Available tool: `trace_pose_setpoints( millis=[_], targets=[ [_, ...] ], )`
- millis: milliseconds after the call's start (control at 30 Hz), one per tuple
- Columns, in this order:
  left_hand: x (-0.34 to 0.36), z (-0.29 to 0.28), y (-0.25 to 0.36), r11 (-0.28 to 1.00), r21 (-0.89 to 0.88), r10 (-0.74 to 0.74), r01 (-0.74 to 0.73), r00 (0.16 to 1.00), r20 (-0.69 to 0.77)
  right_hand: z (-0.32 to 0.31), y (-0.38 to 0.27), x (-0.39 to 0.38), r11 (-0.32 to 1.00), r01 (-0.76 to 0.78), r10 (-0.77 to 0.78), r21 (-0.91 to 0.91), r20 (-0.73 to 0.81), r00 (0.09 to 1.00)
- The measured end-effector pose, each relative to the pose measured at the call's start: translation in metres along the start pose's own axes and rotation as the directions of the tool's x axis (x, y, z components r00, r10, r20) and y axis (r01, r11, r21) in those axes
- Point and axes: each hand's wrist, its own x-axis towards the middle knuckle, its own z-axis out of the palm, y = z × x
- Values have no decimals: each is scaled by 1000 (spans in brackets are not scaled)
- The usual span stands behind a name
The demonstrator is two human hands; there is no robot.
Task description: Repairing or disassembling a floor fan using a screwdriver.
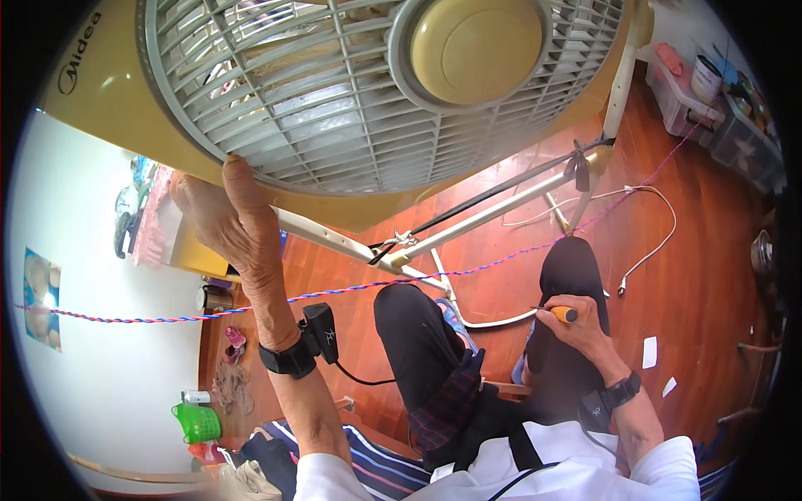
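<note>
A large tan box fan [334, 204] with a grey slatted grille [317, 108] and a round centre cap [476, 46] fills the top of the view, propped on a white tubular frame [493, 219]. My left hand [234, 213] grips the fan's lower left edge. Its thumb presses on the front by the grille, while the other fingers are partly hidden by the housing. Over my right thigh, my right hand [578, 321] is closed around a screwdriver [564, 314] with an orange handle. Its thin shaft points left.
A twisted red and blue cord [351, 290] stretches across the view in front of the frame. A white power cord [668, 238] curls on the wooden floor [510, 284]. Storage bins [685, 108] stand at the far right, a green basket [197, 422] at the lower left.
</note>
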Motion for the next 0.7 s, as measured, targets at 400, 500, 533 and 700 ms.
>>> trace_pose_setpoints(
  millis=[400, 500, 533, 700],
  targets=[
    [-3, 2, -4, 998, 10, 54, -54, 998, -7, 3, 6, -3, 993, 35, -32, -111, 34, 999],
    [-2, 2, -1, 998, 12, 57, -57, 998, -27, 3, 7, -4, 991, 63, -60, -116, 24, 998],
    [-2, 1, -1, 998, 13, 57, -56, 998, -24, 3, 7, -3, 992, 60, -57, -113, 30, 998],
    [-1, 0, -5, 998, 52, 32, -32, 999, -10, 3, 5, -3, 990, 53, -48, -127, 44, 998]
  ],
)
